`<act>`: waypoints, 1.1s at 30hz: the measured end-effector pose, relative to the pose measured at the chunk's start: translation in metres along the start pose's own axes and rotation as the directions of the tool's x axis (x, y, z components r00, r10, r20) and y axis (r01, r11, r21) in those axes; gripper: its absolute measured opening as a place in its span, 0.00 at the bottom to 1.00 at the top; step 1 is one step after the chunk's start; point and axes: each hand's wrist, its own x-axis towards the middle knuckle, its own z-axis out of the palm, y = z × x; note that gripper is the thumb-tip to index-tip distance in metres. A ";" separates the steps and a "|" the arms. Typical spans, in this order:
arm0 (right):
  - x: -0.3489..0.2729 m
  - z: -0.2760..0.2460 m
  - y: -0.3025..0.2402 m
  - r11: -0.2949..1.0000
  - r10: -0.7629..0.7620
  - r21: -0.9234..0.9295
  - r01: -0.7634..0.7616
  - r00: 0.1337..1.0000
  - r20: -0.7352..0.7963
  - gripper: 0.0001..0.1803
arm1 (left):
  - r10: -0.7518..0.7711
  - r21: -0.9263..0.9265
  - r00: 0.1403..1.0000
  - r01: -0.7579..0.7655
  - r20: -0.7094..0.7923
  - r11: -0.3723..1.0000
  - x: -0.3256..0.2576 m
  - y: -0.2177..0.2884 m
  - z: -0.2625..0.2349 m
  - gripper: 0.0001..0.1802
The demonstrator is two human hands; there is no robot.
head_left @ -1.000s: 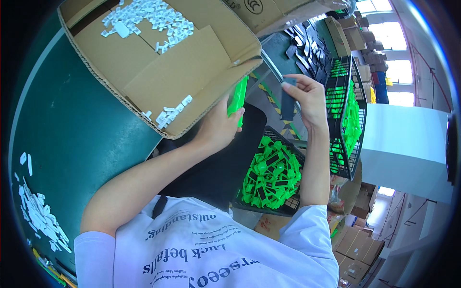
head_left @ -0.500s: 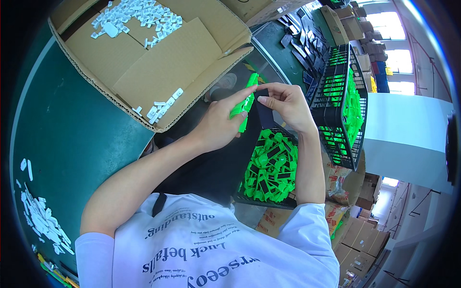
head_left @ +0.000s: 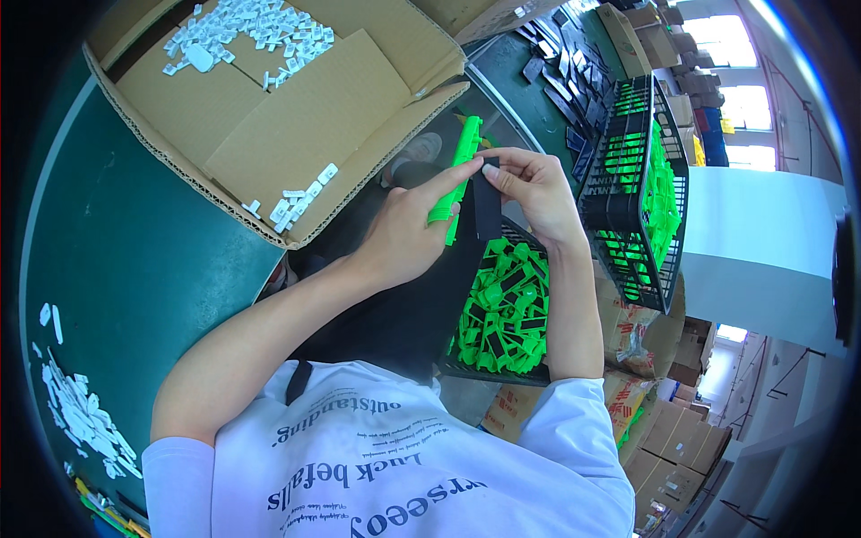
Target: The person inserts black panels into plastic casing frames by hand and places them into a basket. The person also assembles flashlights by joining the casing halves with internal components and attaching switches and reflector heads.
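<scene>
My left hand (head_left: 405, 222) is closed around a long bright green plastic part (head_left: 467, 143), which stands tilted with its narrow side toward me. In my right hand (head_left: 541, 190), thumb and fingers pinch the upper end of a flat black strip (head_left: 487, 208). The strip hangs just right of the green part, and my left index fingertip reaches its top edge. Below the hands, a black crate (head_left: 531, 235) holds many green parts (head_left: 502, 309), several with black pieces on them.
A cardboard box (head_left: 296, 134) with small white pieces (head_left: 256, 36) stands on the green table (head_left: 143, 233). More white pieces (head_left: 85, 417) lie at the left. At the right a second black crate (head_left: 619, 193) holds green parts, near loose black strips (head_left: 565, 67).
The green part has turned in my left hand and now shows a narrower side. The black strip has turned slightly, still pinched by my right hand.
</scene>
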 end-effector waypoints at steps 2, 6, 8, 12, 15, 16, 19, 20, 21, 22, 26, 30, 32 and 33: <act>-0.001 -0.001 -0.001 1.000 0.010 -0.002 -0.010 1.000 -0.013 0.13 | -0.030 0.027 0.999 0.029 0.029 0.999 0.000 -0.002 0.000 0.31; -0.005 -0.004 -0.006 0.999 -0.006 -0.054 0.006 1.000 0.000 0.13 | -0.001 0.015 0.999 0.000 0.033 1.000 -0.001 -0.002 0.002 0.30; -0.007 -0.004 -0.007 0.997 -0.008 -0.075 0.008 1.000 -0.005 0.13 | 0.021 0.040 1.000 -0.021 0.022 0.999 -0.002 -0.002 0.001 0.32; -0.013 0.000 -0.011 0.996 -0.025 -0.085 0.021 0.999 -0.045 0.12 | -0.062 -0.012 0.997 0.061 -0.050 0.998 -0.002 0.001 0.002 0.34; -0.014 0.002 -0.013 0.995 -0.032 -0.098 0.027 0.998 -0.055 0.12 | -0.023 -0.034 0.999 0.022 -0.025 0.999 -0.001 -0.002 0.002 0.35; -0.015 0.003 -0.013 0.995 -0.042 -0.098 0.035 0.997 -0.062 0.12 | 0.009 0.004 1.000 -0.009 -0.004 1.000 -0.002 -0.003 0.003 0.36; -0.017 0.006 -0.018 0.993 -0.030 -0.114 0.022 0.997 -0.069 0.11 | 0.095 0.224 0.995 -0.099 0.030 0.970 -0.003 -0.007 0.000 0.40; -0.018 0.006 -0.018 0.993 -0.029 -0.114 0.021 0.997 -0.070 0.11 | 0.147 0.397 0.988 -0.156 0.054 0.905 -0.004 -0.008 -0.002 0.43; -0.019 0.007 -0.018 0.987 -0.035 -0.158 0.024 0.997 -0.073 0.11 | 0.147 0.396 0.988 -0.156 0.054 0.905 -0.005 -0.008 -0.003 0.43; -0.020 0.007 -0.018 0.979 -0.041 -0.202 0.025 0.996 -0.075 0.10 | 0.165 0.555 0.980 -0.199 0.111 0.807 -0.006 -0.008 -0.003 0.46; -0.022 0.010 -0.021 0.966 -0.051 -0.257 0.031 0.996 -0.072 0.10 | 0.235 0.729 0.959 -0.275 0.160 0.627 -0.012 -0.013 -0.002 0.52; -0.024 0.009 -0.017 0.977 -0.043 -0.210 0.023 0.995 -0.087 0.10 | 0.266 0.719 0.948 -0.306 0.173 0.624 -0.012 -0.014 -0.001 0.52; -0.025 0.007 -0.015 0.983 -0.056 -0.176 0.041 0.995 -0.081 0.10 | 0.252 0.679 0.946 -0.322 0.204 0.660 -0.012 -0.011 -0.001 0.53; -0.026 0.006 -0.016 0.990 -0.051 -0.137 0.038 0.994 -0.096 0.10 | 0.253 0.679 0.946 -0.323 0.205 0.660 -0.013 -0.011 0.000 0.53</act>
